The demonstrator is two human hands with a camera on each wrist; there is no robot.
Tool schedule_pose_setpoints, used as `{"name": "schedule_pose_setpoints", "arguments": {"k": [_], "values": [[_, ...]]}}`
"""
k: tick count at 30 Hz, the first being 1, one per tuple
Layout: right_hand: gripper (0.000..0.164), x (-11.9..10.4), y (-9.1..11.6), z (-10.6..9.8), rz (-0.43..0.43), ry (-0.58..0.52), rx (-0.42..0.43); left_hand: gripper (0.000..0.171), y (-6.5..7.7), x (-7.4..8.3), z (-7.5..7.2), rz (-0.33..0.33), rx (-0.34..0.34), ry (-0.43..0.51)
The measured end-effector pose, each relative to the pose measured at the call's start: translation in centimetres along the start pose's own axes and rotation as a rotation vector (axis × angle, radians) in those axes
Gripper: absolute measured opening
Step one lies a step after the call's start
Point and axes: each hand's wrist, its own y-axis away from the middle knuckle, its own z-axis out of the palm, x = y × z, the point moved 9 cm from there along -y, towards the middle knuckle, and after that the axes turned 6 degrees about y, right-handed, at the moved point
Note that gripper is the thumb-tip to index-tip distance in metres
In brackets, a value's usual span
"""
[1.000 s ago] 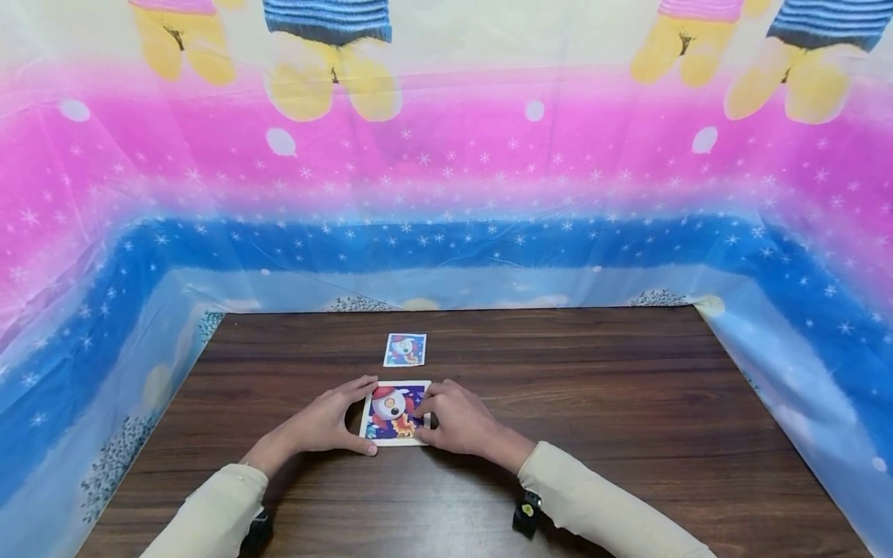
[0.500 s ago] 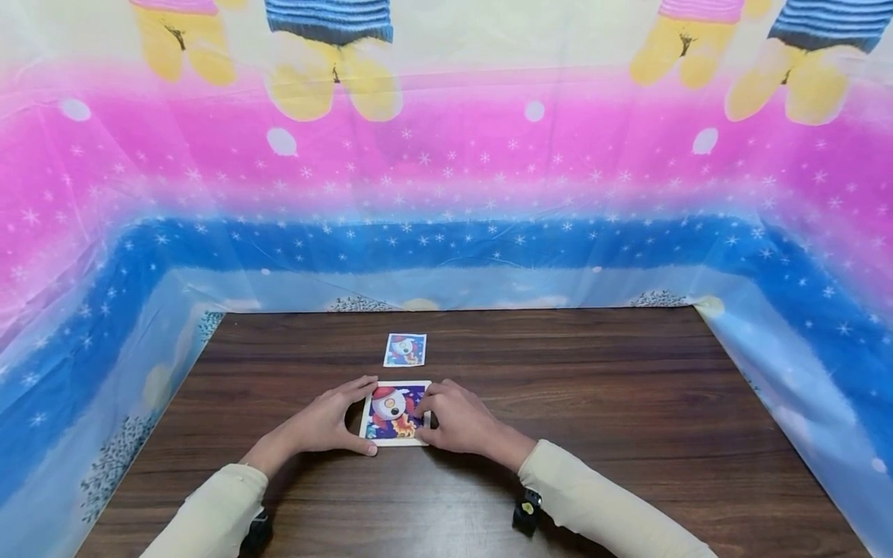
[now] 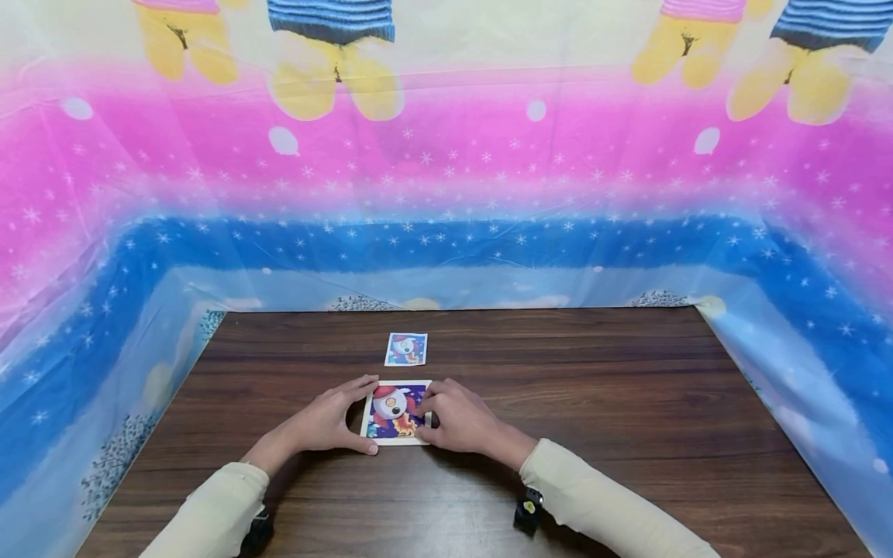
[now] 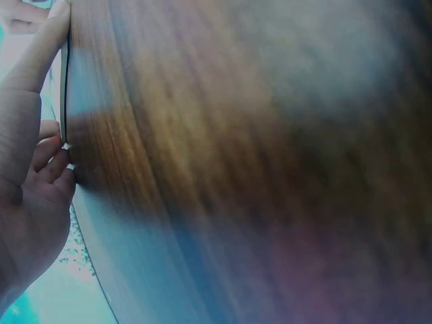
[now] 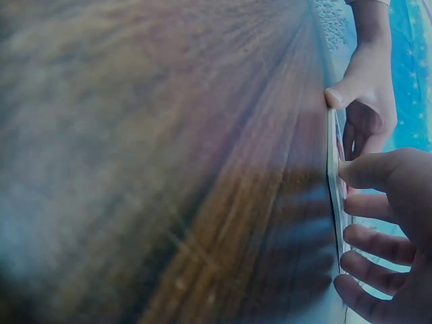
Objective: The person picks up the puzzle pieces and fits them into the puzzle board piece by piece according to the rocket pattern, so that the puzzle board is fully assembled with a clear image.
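A flat picture puzzle (image 3: 393, 411) in a white frame lies on the table, showing a red-and-white rocket with flames on purple. My left hand (image 3: 328, 417) holds its left side, thumb at the near corner and fingers at the far corner. At the right side, my right hand (image 3: 460, 417) has curled fingers, thumb and index tips on the picture, covering that edge. What lies under those fingertips is hidden. In the right wrist view, the thumb and fingers (image 5: 368, 243) meet the thin board along its edge. Behind the puzzle lies a smaller card (image 3: 406, 349) with a similar picture.
The dark wooden table (image 3: 593, 403) extends around the puzzle. A printed cloth (image 3: 446, 170) in pink and blue with snowflakes hangs along its back and sides. Small black devices, one on the right wrist (image 3: 526, 515), sit below the sleeves.
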Motion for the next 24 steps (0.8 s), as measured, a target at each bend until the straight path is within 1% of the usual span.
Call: {"name": "schedule_pose_setpoints", "arguments": {"k": [6, 15, 24], "values": [[0.030, -0.21, -0.20, 0.08, -0.018, 0.039, -0.011, 0.111, -0.05, 0.00, 0.00, 0.001, 0.001, -0.007], [0.030, -0.05, -0.27, 0.19, 0.000, 0.026, -0.025, 0.111, 0.01, 0.03, -0.02, -0.002, 0.000, -0.009], [0.030, 0.04, -0.15, 0.21, 0.001, 0.012, -0.020, 0.105, 0.11, 0.03, 0.07, 0.008, -0.008, -0.015]]}}
